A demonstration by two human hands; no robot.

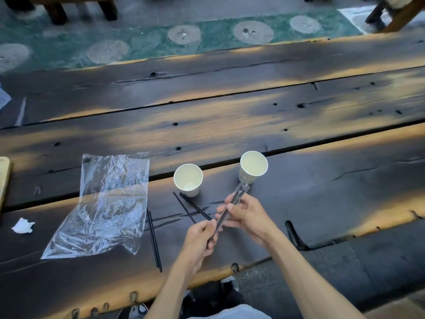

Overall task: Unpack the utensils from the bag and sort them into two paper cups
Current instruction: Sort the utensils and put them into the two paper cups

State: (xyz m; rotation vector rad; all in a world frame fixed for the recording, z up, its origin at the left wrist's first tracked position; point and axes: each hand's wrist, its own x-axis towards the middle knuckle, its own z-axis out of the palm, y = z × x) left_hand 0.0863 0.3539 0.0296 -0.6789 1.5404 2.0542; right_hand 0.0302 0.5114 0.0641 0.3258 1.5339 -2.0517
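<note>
Hands point(226, 223) hide the middle of a wrapped utensil point(239, 195), contents unclear.

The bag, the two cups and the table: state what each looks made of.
Bag: thin clear plastic film, glossy and creased. Left cup and right cup: likely paper, matte off-white, thin rolled rims. Table: dark weathered wood, showing plank seams, cracks and knots.

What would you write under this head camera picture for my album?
Both hands hold a wrapped utensil near two empty paper cups.
</note>
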